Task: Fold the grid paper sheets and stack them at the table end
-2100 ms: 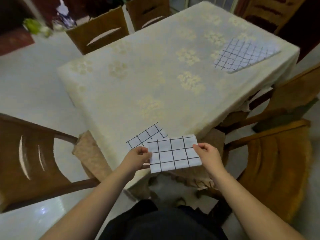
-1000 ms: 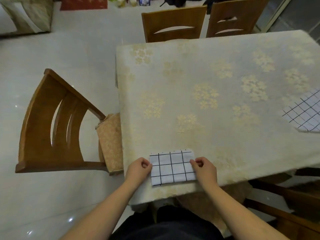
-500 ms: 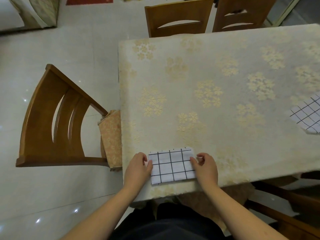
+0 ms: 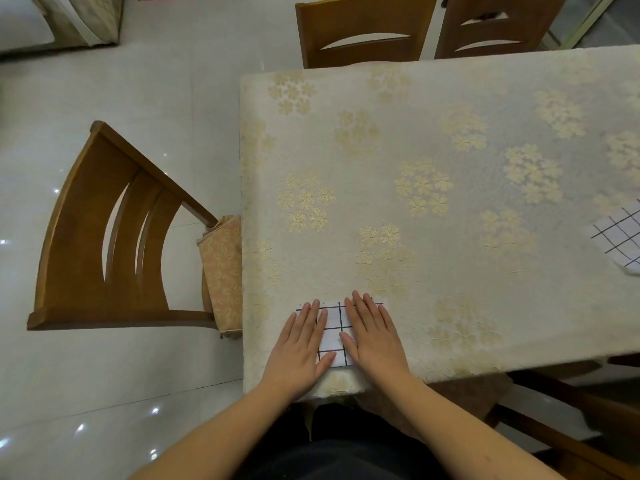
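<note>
Left hand (image 4: 300, 348) and right hand (image 4: 372, 336) are laid flat, fingers straight and slightly spread, palms down on the folded grid paper (image 4: 334, 332). Nothing is gripped; the sheet is only pressed against the surface (image 4: 433, 133). The paper is white with a black square grid, rectangular, mostly covered by the hands, and is placed at the near edge close to the left corner. A second grid sheet (image 4: 620, 237) is seen well apart at the right edge, partly cut off. The surface is covered with a cream textured cloth with gold flower clusters. A curved-back wooden chair (image 4: 104, 237) is seen to the left on glossy tile.
</note>
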Action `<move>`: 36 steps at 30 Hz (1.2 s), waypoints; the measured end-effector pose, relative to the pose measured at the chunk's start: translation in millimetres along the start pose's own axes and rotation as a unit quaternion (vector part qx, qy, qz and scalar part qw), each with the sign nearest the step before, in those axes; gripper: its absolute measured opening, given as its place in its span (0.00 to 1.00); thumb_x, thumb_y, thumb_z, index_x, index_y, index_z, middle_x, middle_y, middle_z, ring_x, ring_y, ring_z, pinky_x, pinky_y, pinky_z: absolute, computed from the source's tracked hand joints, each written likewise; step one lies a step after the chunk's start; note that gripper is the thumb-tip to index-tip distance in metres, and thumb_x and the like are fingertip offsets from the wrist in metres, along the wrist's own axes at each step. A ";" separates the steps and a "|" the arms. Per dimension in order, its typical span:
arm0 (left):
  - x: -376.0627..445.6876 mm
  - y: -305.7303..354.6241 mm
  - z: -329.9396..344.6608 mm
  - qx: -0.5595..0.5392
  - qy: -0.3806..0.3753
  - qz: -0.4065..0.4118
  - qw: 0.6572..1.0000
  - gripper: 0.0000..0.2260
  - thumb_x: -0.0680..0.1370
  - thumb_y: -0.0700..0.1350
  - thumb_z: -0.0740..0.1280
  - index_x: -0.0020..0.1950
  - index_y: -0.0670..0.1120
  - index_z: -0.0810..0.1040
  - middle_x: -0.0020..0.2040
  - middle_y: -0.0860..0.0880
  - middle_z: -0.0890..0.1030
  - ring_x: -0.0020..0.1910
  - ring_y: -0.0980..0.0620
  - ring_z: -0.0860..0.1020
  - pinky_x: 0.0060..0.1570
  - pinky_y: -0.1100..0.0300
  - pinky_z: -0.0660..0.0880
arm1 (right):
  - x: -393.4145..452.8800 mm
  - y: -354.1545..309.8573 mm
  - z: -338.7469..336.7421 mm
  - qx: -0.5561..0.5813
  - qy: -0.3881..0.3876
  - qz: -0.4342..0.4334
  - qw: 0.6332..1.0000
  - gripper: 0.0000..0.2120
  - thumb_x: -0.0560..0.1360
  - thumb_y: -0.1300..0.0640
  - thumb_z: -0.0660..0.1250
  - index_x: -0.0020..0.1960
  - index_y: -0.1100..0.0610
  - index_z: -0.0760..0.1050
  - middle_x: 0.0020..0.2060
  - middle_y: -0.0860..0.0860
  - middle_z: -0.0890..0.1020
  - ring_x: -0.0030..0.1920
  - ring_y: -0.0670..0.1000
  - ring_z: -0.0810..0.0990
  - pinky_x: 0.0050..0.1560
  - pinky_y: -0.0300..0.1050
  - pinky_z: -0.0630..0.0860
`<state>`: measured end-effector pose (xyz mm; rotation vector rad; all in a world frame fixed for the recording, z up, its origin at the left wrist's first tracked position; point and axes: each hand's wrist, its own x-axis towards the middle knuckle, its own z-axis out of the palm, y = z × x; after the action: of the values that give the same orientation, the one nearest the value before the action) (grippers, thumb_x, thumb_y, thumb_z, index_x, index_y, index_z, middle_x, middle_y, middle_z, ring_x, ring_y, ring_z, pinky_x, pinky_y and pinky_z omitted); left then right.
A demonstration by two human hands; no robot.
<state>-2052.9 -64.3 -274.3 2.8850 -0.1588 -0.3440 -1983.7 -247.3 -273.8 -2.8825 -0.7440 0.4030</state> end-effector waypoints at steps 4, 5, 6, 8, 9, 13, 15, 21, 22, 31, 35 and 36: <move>2.5 -6.5 2.7 0.005 -0.028 -0.002 1.000 0.34 0.80 0.62 0.52 0.80 0.44 0.49 0.80 0.42 0.50 0.78 0.45 0.49 0.73 0.49 0.51 | 2.9 -0.5 4.5 0.003 -0.023 0.007 1.000 0.31 0.80 0.41 0.50 0.78 0.54 0.55 0.77 0.52 0.59 0.77 0.50 0.53 0.74 0.49 0.49; 3.1 -7.4 3.4 0.007 -0.031 -0.003 0.999 0.34 0.80 0.63 0.52 0.80 0.45 0.50 0.80 0.42 0.49 0.78 0.45 0.49 0.73 0.48 0.51 | 2.9 -0.3 5.0 0.006 -0.025 0.009 1.000 0.31 0.80 0.41 0.51 0.78 0.53 0.55 0.77 0.52 0.58 0.77 0.50 0.52 0.74 0.49 0.49; 3.5 -7.8 3.4 0.008 -0.033 -0.007 0.999 0.34 0.80 0.63 0.52 0.80 0.45 0.50 0.80 0.42 0.49 0.78 0.44 0.48 0.73 0.47 0.51 | 2.7 0.3 5.8 0.010 -0.024 0.008 1.000 0.31 0.80 0.41 0.51 0.78 0.53 0.54 0.78 0.52 0.58 0.77 0.50 0.52 0.74 0.49 0.49; 3.5 -7.2 2.5 0.009 -0.039 -0.015 0.999 0.34 0.80 0.64 0.52 0.80 0.46 0.49 0.79 0.41 0.49 0.78 0.43 0.47 0.73 0.47 0.50 | 1.9 1.9 7.2 0.014 -0.021 0.002 1.000 0.31 0.80 0.41 0.51 0.79 0.52 0.53 0.78 0.52 0.57 0.77 0.50 0.52 0.74 0.49 0.50; 3.3 -7.1 2.2 0.009 -0.041 -0.015 0.999 0.35 0.80 0.64 0.52 0.80 0.46 0.49 0.79 0.40 0.48 0.78 0.43 0.47 0.73 0.47 0.49 | 1.4 2.7 7.8 0.014 -0.022 0.000 1.000 0.31 0.80 0.41 0.50 0.79 0.52 0.53 0.78 0.52 0.56 0.78 0.50 0.51 0.74 0.50 0.51; 3.9 -7.4 0.9 0.009 -0.054 -0.016 0.998 0.36 0.79 0.66 0.51 0.80 0.46 0.50 0.79 0.39 0.48 0.78 0.42 0.46 0.73 0.46 0.49 | 1.6 4.7 10.2 0.009 -0.021 -0.003 1.000 0.31 0.80 0.41 0.50 0.79 0.51 0.51 0.79 0.52 0.53 0.78 0.52 0.49 0.75 0.54 0.51; 5.7 -8.6 1.3 0.010 -0.072 -0.019 0.997 0.39 0.77 0.70 0.50 0.80 0.46 0.51 0.79 0.38 0.50 0.78 0.41 0.47 0.73 0.45 0.50 | 2.5 4.7 10.1 0.007 -0.026 -0.003 1.000 0.31 0.80 0.41 0.50 0.79 0.51 0.50 0.79 0.52 0.52 0.79 0.53 0.48 0.75 0.56 0.50; 8.9 -8.0 -1.4 0.014 -0.106 -0.019 0.994 0.44 0.74 0.74 0.50 0.80 0.46 0.51 0.79 0.38 0.49 0.78 0.41 0.46 0.72 0.45 0.48 | 2.7 3.1 3.5 0.002 -0.050 -0.003 0.999 0.32 0.80 0.40 0.50 0.79 0.51 0.49 0.79 0.53 0.52 0.78 0.53 0.49 0.75 0.55 0.49; 8.6 -7.1 -2.7 0.013 -0.109 -0.022 0.994 0.44 0.74 0.74 0.49 0.80 0.46 0.48 0.79 0.38 0.46 0.78 0.42 0.43 0.73 0.45 0.45 | 3.0 3.0 2.6 0.003 -0.056 -0.002 0.998 0.32 0.79 0.40 0.50 0.79 0.51 0.49 0.79 0.53 0.53 0.78 0.53 0.50 0.75 0.55 0.49; 19.0 7.7 -61.4 0.085 -0.174 -0.037 0.980 0.35 0.78 0.68 0.46 0.79 0.51 0.42 0.80 0.44 0.42 0.78 0.43 0.40 0.75 0.41 0.42 | 6.4 4.5 -55.1 -0.003 -0.118 -0.039 0.992 0.31 0.80 0.43 0.54 0.79 0.51 0.49 0.79 0.52 0.50 0.78 0.54 0.47 0.76 0.51 0.46; 0.1 11.5 -86.8 0.077 -0.131 -0.079 0.985 0.31 0.80 0.65 0.47 0.79 0.52 0.50 0.79 0.46 0.54 0.78 0.43 0.51 0.74 0.40 0.46 | -2.5 -7.3 -78.9 0.012 -0.132 -0.037 0.990 0.28 0.80 0.43 0.55 0.77 0.51 0.57 0.76 0.52 0.62 0.74 0.54 0.62 0.72 0.51 0.60; -7.7 12.3 -91.9 0.075 -0.119 -0.086 0.986 0.30 0.80 0.65 0.47 0.78 0.52 0.54 0.78 0.46 0.58 0.77 0.43 0.54 0.73 0.41 0.47 | -4.8 -11.5 -82.4 0.018 -0.132 -0.036 0.990 0.27 0.80 0.42 0.55 0.77 0.51 0.59 0.74 0.52 0.65 0.72 0.54 0.66 0.69 0.50 0.64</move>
<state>-2039.0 -55.4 -182.8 3.0039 0.0280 -0.7406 -1969.1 -245.1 -191.8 -2.7899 -0.8658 0.7900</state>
